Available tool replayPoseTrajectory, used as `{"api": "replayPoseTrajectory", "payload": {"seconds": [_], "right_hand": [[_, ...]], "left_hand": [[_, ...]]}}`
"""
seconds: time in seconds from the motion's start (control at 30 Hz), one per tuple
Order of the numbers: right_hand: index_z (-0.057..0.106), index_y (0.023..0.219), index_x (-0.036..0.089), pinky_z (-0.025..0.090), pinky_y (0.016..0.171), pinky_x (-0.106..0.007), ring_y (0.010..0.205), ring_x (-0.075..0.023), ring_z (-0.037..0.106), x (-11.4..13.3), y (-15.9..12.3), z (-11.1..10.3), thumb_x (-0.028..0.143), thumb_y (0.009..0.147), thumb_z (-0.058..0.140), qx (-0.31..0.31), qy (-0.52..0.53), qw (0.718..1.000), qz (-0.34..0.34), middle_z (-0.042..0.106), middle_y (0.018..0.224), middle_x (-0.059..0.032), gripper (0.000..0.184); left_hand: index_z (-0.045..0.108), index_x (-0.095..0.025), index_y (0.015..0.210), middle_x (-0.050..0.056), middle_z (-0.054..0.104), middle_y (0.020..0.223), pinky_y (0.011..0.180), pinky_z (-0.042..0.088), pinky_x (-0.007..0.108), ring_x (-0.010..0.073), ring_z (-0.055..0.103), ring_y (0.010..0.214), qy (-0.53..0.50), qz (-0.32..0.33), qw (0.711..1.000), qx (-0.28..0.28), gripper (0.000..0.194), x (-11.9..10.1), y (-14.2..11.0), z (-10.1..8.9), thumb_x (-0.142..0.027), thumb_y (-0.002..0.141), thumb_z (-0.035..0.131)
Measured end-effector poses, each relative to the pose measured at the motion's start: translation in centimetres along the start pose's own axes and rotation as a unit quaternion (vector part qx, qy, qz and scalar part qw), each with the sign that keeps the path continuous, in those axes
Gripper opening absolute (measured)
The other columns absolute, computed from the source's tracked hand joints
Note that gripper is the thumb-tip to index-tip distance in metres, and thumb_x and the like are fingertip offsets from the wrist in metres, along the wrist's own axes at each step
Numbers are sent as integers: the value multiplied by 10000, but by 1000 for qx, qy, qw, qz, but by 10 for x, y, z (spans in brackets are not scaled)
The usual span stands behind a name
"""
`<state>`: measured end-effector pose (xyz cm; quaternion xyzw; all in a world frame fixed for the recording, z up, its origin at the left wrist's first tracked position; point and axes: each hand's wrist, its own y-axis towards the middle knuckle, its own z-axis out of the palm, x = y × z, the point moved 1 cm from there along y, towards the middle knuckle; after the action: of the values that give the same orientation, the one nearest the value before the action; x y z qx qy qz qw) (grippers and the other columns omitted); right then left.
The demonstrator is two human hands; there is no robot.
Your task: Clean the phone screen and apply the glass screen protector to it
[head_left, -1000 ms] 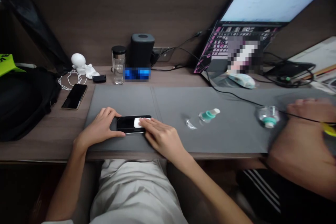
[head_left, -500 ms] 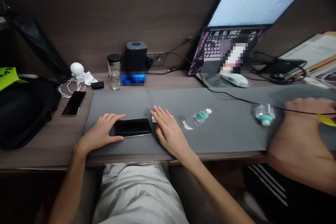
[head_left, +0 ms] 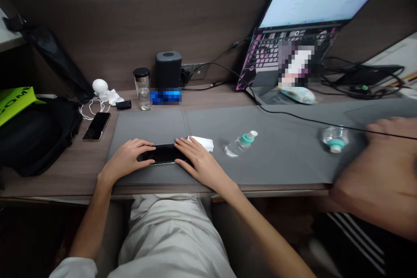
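A black smartphone (head_left: 164,153) lies sideways on the grey desk mat (head_left: 280,152), its dark screen facing up. My left hand (head_left: 127,158) grips the phone's left end, thumb on the near edge and fingers on the far edge. Around the right end is my right hand (head_left: 198,160), its fingers lying over that end and hiding it. Just beyond the right hand, a folded white tissue (head_left: 204,143) rests on the mat. To the right of the tissue lies a clear spray bottle (head_left: 236,147) with a teal collar and white top.
Another teal-collared bottle (head_left: 334,139) lies near a co-worker's arm (head_left: 384,165) at right. A black cable (head_left: 293,118) crosses the mat below a laptop (head_left: 270,52) and mouse (head_left: 298,94). At left are a second phone (head_left: 97,126), a glass bottle (head_left: 144,95) and a black bag (head_left: 39,134).
My right hand wiped the screen with the tissue, moved right and left the tissue on the mat. It has since come back to the phone's right end. My left hand stays at the left end.
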<state>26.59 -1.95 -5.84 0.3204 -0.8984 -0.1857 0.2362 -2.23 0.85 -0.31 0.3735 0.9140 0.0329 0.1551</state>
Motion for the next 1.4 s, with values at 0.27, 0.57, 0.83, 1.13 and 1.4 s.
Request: {"api": "replayPoseTrajectory", "payload": {"seconds": [0.27, 0.57, 0.83, 1.13, 1.4], "right_hand": [[582, 1547, 153, 370, 1321, -597, 1501, -305, 549, 0, 0, -1, 407, 1104, 544, 3, 2, 1000, 0, 608, 1575, -163, 513], [562, 1565, 165, 436, 1283, -587, 1502, -310, 546, 1, -4, -1, 404, 1111, 531, 7, 5, 1000, 13, 585, 1597, -161, 515], [492, 1626, 215, 494, 1248, -574, 1488, -308, 563, 3, -2, -2, 359, 1089, 586, 1, 4, 1000, 10, 597, 1590, -137, 564], [555, 1551, 96, 540, 1216, -538, 1445, -319, 605, 5, 3, -4, 338, 1097, 566, -10, -51, 998, -25, 620, 1559, -162, 515], [417, 1651, 120, 571, 1185, -551, 1443, -319, 609, 6, 4, -4, 317, 1085, 592, -8, -51, 998, -30, 611, 1564, -172, 624]], "left_hand": [[699, -198, 1370, 107, 733, 1389, 1076, 534, 461, 288, 699, 1254, 59, -3, 998, -5, 373, -13, -1, 1, -375, 1043, 682], [704, -122, 1369, 184, 692, 1473, 1105, 539, 496, 338, 689, 1332, 102, 15, 995, -15, 383, -25, -5, 9, -290, 1026, 669], [678, -102, 1361, 204, 680, 1479, 1030, 581, 463, 327, 704, 1333, 144, 51, 988, -19, 342, -28, -5, 11, -145, 1050, 543], [700, -130, 1342, 149, 724, 1435, 992, 609, 443, 294, 731, 1293, 118, 76, 989, -49, 368, -15, -3, 2, -371, 1124, 526], [745, -146, 1271, 128, 770, 1358, 918, 632, 420, 268, 779, 1200, 90, 92, 988, -85, 339, -10, 2, 3, -335, 1138, 496]]}}
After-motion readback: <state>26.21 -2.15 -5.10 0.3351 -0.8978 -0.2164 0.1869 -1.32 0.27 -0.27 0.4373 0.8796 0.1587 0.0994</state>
